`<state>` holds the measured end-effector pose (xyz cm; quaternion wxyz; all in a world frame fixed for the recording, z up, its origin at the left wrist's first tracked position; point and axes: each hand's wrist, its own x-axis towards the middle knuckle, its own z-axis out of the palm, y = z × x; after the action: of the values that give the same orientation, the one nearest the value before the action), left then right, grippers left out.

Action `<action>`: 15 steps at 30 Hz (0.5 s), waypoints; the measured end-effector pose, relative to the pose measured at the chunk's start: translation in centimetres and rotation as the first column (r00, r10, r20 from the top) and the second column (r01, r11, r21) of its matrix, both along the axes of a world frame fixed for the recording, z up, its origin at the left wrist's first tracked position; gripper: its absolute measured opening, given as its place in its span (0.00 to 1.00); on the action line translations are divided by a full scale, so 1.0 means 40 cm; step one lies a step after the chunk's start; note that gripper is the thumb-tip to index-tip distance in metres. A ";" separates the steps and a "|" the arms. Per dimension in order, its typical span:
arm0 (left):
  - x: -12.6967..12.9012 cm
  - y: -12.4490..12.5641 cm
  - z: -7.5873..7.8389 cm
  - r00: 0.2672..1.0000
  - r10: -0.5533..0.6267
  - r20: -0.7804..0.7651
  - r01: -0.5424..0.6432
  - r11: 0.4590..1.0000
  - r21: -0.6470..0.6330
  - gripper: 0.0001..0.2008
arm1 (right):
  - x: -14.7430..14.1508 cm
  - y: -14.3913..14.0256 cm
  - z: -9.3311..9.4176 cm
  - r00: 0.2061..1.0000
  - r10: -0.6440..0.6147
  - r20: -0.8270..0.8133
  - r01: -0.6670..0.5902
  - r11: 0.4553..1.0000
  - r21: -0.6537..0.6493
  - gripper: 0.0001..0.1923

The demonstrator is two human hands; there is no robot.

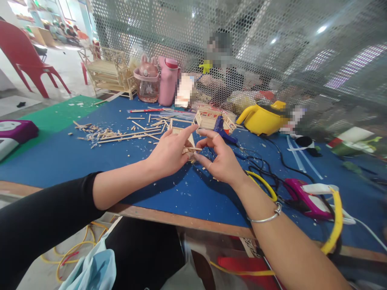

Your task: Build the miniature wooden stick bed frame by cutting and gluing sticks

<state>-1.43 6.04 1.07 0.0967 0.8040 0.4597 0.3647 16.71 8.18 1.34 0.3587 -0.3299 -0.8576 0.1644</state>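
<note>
My left hand [169,155] and my right hand [219,159] meet over the blue table mat [90,161]. Between them they hold a small frame of thin wooden sticks [184,139], tilted up off the mat. The left hand's fingers wrap its near side, with the forefinger stretched along the top. The right hand pinches a stick end at the frame's right edge with thumb and fingers. A silver bangle [267,217] circles my right wrist.
A blue glue gun [222,129] and another stick frame [208,119] lie just behind. Loose sticks [121,135] and chips scatter to the left. A yellow kettle [263,117], black cables [263,165], a pink tool [305,197], pink bottles [167,80] and a stick model [110,72] stand around.
</note>
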 end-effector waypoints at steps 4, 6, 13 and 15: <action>-0.001 0.000 -0.004 1.000 0.012 0.001 -0.012 1.000 0.010 0.33 | 0.005 0.004 0.001 0.999 -0.029 0.021 0.029 0.999 -0.013 0.26; -0.001 0.000 -0.005 1.000 0.011 0.002 -0.011 1.000 0.013 0.33 | 0.009 0.004 0.003 0.998 -0.035 0.043 0.036 0.999 -0.010 0.27; -0.004 0.000 -0.005 1.000 -0.013 -0.021 0.014 0.999 0.036 0.33 | 0.012 -0.005 0.007 0.996 -0.043 0.082 0.039 0.998 0.055 0.29; -0.006 0.001 -0.007 0.999 -0.029 -0.042 0.032 0.998 0.062 0.33 | 0.012 -0.008 0.007 0.996 -0.026 0.080 0.021 0.998 0.057 0.32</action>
<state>-1.66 6.07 0.81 0.0673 0.8209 0.4376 0.3607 17.18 7.86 1.62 0.3347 -0.3363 -0.8717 0.1226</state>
